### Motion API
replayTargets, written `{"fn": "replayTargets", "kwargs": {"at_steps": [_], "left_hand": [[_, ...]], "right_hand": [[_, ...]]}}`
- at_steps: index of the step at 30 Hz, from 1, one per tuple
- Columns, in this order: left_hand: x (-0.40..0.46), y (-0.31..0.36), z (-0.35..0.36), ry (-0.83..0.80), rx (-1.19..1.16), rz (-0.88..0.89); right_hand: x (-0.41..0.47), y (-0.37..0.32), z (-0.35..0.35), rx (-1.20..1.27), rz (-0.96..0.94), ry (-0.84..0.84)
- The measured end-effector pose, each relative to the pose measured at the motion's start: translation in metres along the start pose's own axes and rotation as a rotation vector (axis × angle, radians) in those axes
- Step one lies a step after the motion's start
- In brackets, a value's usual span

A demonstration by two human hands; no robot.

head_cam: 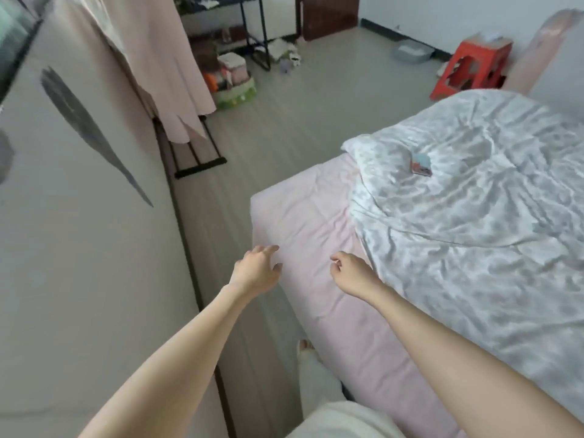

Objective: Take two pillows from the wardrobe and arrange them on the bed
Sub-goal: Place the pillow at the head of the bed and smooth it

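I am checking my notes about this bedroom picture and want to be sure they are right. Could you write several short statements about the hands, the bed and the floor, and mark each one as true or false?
1. Both bare hands, the left hand and the right hand, are empty. True.
2. A pillow already lies on the plain pink bed sheet. False: no pillow shows anywhere in the picture.
3. A small flat colourful packet rests on the crumpled white patterned quilt. True.
4. The red plastic stool stands on top of the bed. False: it stands on the pale floor beyond the bed.
5. The quilt covers the whole sheet. False: a pink strip along the near edge is bare.
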State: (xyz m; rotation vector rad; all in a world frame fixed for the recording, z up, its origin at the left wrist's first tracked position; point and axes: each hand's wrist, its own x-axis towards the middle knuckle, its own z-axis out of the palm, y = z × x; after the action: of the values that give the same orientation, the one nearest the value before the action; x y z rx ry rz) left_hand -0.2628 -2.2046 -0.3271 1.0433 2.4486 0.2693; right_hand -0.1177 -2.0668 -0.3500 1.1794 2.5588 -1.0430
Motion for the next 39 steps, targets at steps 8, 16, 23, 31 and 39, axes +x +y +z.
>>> {"fn": "replayTargets", "kwargs": {"at_steps": [8, 16, 23, 31, 39], "left_hand": [[0.208, -0.058, -0.155, 0.119, -0.058, -0.058], [0.387, -0.138, -0.261, 0.132, -0.073, -0.007], [0.562, -0.201, -0.348, 0.099, -0.018, 0.183], [0.762, -0.153, -0.447, 0.132, -0.053, 0.412], [0.982, -0.021, -0.498, 0.091, -0.059, 0.566]], "right_hand": [[0.235, -0.137, -0.071, -0.008, -0.107, 0.053], [0.433, -0.266, -0.095, -0.022, -0.091, 0.094], [0.583, -0.344, -0.106, 0.081, 0.037, 0.162], [0.710, -0.363, -0.212, 0.079, 0.152, 0.358], [0.882, -0.312, -0.362, 0.117, 0.275, 0.523]]}}
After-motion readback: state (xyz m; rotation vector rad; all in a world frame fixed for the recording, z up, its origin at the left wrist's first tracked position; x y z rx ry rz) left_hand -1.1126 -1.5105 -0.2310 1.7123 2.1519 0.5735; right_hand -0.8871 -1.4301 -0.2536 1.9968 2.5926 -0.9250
